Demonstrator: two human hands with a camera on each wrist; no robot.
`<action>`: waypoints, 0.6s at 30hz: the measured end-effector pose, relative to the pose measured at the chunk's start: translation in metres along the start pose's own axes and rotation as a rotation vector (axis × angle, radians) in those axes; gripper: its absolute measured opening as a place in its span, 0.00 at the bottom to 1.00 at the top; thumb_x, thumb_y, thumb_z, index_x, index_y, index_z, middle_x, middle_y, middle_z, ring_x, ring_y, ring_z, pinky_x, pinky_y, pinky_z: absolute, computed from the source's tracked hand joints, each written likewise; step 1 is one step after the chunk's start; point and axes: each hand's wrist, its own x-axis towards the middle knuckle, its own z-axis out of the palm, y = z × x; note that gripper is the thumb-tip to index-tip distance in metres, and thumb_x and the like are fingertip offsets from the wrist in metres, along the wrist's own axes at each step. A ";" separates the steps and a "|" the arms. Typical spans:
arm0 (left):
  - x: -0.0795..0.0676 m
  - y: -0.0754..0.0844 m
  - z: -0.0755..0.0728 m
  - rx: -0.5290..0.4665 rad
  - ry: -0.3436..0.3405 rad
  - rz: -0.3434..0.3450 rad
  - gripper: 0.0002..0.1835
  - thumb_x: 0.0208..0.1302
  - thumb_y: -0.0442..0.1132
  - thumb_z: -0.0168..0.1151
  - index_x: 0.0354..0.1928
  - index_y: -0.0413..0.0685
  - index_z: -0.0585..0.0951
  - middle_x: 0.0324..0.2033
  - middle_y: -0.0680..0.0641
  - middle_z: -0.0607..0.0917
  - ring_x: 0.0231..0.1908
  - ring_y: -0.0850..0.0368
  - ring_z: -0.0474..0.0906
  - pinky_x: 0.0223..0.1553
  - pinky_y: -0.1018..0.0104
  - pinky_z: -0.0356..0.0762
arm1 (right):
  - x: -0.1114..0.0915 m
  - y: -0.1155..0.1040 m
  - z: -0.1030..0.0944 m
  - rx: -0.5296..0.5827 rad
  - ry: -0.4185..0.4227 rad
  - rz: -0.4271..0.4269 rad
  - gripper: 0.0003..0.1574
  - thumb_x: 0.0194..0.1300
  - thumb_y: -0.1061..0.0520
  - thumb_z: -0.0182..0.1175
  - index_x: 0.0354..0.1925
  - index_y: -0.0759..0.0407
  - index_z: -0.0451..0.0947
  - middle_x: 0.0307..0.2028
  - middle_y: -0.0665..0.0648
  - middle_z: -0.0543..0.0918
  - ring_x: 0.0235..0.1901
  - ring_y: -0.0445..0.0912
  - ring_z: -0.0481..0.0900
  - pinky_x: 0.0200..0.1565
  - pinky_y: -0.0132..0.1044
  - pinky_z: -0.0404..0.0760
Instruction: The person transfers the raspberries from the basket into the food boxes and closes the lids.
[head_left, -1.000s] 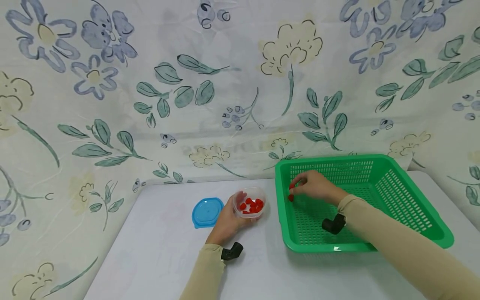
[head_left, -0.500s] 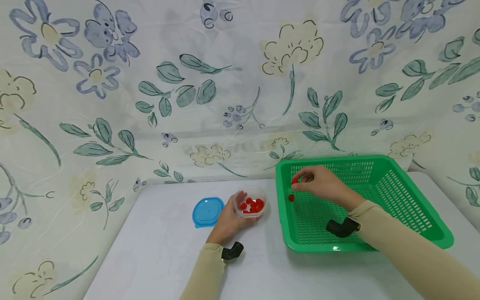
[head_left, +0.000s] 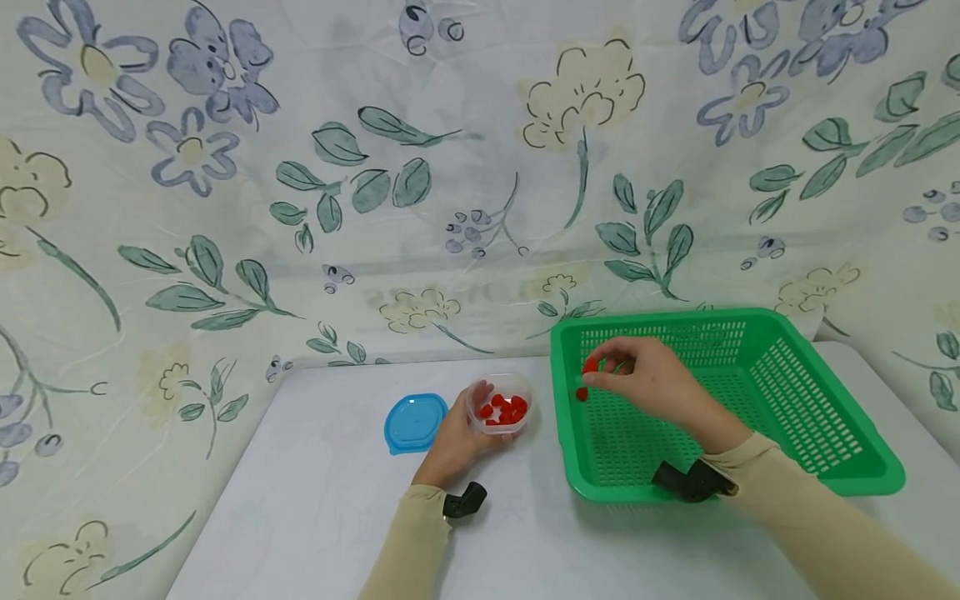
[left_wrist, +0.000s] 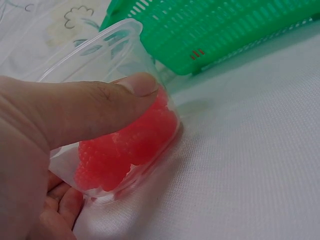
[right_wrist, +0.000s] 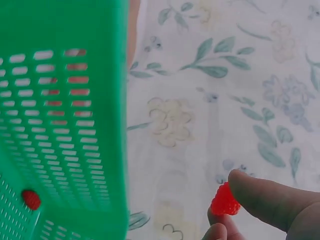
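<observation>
A clear plastic tub [head_left: 499, 427] with several red raspberries [left_wrist: 135, 145] inside stands on the white table. My left hand [head_left: 457, 442] grips the tub, its thumb pressed along the near wall in the left wrist view. Over the left side of the green basket [head_left: 558, 417], my right hand [head_left: 652, 379] pinches one raspberry [right_wrist: 226, 200] between thumb and fingertips. Another raspberry [right_wrist: 31, 199] lies low in the basket, near its left wall, just below the held one in the head view.
To the left of the tub lies a blue lid [head_left: 414, 423] on the white table [head_left: 315, 483]. A flower-printed cloth [head_left: 337, 225] rises behind the table. The basket's raised rim stands a short way right of the tub.
My right hand has lifted a raspberry up from the basket's left side, leaving the other one in the basket. The left hand and tub have stayed in place.
</observation>
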 end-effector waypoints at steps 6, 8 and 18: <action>0.000 0.000 0.000 -0.001 0.001 0.008 0.53 0.48 0.44 0.82 0.74 0.51 0.62 0.68 0.52 0.73 0.69 0.48 0.63 0.65 0.45 0.70 | -0.008 -0.008 0.014 0.038 0.027 -0.020 0.18 0.65 0.52 0.69 0.48 0.60 0.83 0.34 0.54 0.80 0.33 0.48 0.77 0.31 0.41 0.76; 0.000 -0.001 -0.001 0.001 0.003 0.003 0.53 0.48 0.44 0.82 0.74 0.51 0.62 0.68 0.52 0.73 0.69 0.48 0.64 0.64 0.45 0.71 | -0.011 -0.011 0.019 0.037 0.037 -0.035 0.17 0.65 0.52 0.69 0.48 0.60 0.83 0.34 0.53 0.80 0.34 0.48 0.76 0.31 0.40 0.76; 0.000 -0.002 0.000 -0.009 0.000 -0.024 0.53 0.48 0.44 0.82 0.75 0.54 0.62 0.68 0.53 0.72 0.69 0.47 0.63 0.63 0.43 0.73 | -0.015 -0.018 0.055 0.100 0.073 -0.013 0.13 0.65 0.53 0.68 0.45 0.58 0.83 0.32 0.52 0.78 0.33 0.47 0.75 0.29 0.38 0.75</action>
